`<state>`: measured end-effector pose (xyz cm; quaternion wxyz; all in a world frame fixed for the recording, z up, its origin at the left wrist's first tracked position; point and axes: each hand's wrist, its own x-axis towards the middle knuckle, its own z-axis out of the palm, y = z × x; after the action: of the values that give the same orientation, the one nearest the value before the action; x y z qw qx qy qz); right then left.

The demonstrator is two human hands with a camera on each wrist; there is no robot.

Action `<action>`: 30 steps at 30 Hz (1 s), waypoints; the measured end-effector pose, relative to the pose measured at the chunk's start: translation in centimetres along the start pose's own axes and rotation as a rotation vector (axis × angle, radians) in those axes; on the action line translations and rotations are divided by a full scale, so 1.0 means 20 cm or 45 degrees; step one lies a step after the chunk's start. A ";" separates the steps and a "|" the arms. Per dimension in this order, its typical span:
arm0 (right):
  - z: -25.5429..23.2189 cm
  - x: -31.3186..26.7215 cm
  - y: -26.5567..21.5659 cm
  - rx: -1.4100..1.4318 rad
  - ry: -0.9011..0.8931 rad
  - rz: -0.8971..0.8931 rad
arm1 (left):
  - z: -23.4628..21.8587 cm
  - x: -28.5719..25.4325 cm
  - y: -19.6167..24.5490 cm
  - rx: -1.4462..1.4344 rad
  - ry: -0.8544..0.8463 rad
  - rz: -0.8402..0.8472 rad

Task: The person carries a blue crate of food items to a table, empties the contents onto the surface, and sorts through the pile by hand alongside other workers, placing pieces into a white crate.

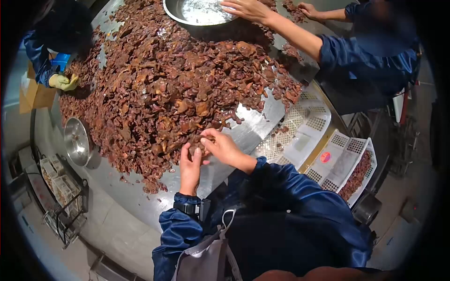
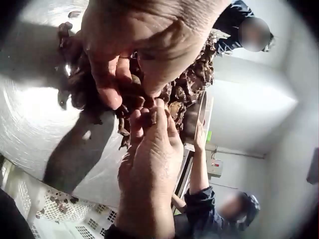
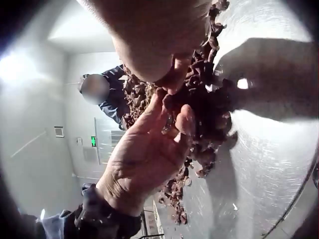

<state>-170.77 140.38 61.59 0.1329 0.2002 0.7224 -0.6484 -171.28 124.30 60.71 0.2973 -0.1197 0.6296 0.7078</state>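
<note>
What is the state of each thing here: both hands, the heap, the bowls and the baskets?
left hand: grip pinching brown pieces at the heap's edge
right hand: grip pinching the same clump
heap of brown pieces: spread loosely over the metal table
top bowl: upright, looks empty
left bowl: upright, looks empty
right basket: partly filled with pieces

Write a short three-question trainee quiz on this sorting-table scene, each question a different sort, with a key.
1. True or false: the left hand and right hand both pinch a brown piece at the pile's edge.
2. The metal bowl by the pile stands: A upright, B tipped on its side.
3. What lies in the white crate?

Key: 1 true; 2 B; 3 brown pieces like those in the pile.
</note>
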 end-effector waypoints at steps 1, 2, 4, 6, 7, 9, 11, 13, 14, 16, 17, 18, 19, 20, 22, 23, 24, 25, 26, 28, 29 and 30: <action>0.00 -0.01 0.00 0.006 -0.057 0.008 | 0.00 0.00 0.01 -0.010 -0.019 0.010; 0.01 -0.01 -0.03 0.011 -0.113 0.016 | 0.00 0.00 0.04 -0.019 -0.038 0.019; 0.01 -0.01 -0.05 0.003 -0.191 0.069 | -0.03 0.00 0.08 0.059 -0.054 0.060; 0.03 0.03 0.01 0.128 -0.228 0.170 | -0.04 0.00 0.13 0.142 -0.062 0.068; 0.03 0.04 0.04 0.293 -0.302 0.269 | -0.05 0.01 0.16 0.213 0.036 0.004; 0.06 0.03 0.07 0.634 -0.276 0.327 | -0.06 0.04 0.20 0.138 0.036 0.046; 0.10 0.01 -0.02 0.466 -0.144 0.254 | -0.09 0.05 0.25 0.091 0.008 0.062; 0.13 -0.01 -0.20 0.011 0.003 0.033 | -0.06 0.00 0.29 -0.017 0.007 0.129; 0.16 0.00 -0.16 -0.159 0.057 -0.258 | -0.05 0.00 0.27 -0.050 0.054 0.161; 0.16 0.01 -0.08 -0.339 0.103 -0.444 | -0.11 0.00 0.29 0.028 0.043 -0.016; 0.17 0.01 -0.06 -0.140 0.057 -0.286 | -0.11 -0.01 0.29 -0.024 0.005 0.008; 0.18 -0.01 -0.05 0.058 0.012 -0.126 | -0.11 -0.01 0.29 -0.076 -0.032 0.032; 0.19 -0.02 -0.03 0.255 -0.032 0.034 | -0.10 -0.01 0.30 0.011 -0.026 0.063; 0.19 -0.02 -0.04 0.355 -0.035 0.110 | -0.11 -0.01 0.31 0.101 -0.017 0.094; 0.21 -0.03 -0.07 0.554 -0.042 0.263 | -0.12 -0.02 0.30 0.235 -0.030 0.142; 0.22 -0.02 -0.03 0.534 -0.062 0.303 | -0.13 -0.02 0.29 0.280 -0.049 0.161; 0.23 0.00 0.03 0.559 -0.095 0.332 | -0.15 -0.02 0.26 0.326 -0.069 0.180; 0.23 0.02 0.09 0.586 -0.128 0.360 | -0.19 0.01 0.15 0.677 -0.014 0.499; 0.24 0.02 0.08 0.612 -0.161 0.389 | -0.19 0.01 0.14 0.692 -0.006 0.572; 0.23 0.00 0.05 0.304 -0.126 0.267 | -0.20 0.00 0.09 0.657 0.060 0.549; 0.22 -0.04 -0.09 0.171 -0.096 0.143 | -0.22 -0.01 0.10 0.616 0.132 0.492; 0.20 -0.06 -0.17 0.039 -0.065 0.017 | -0.24 -0.01 0.11 0.574 0.204 0.434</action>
<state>-171.54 135.93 64.69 0.1525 0.1906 0.7074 -0.6634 -173.31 119.62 61.86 0.1425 0.0014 0.8034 0.5781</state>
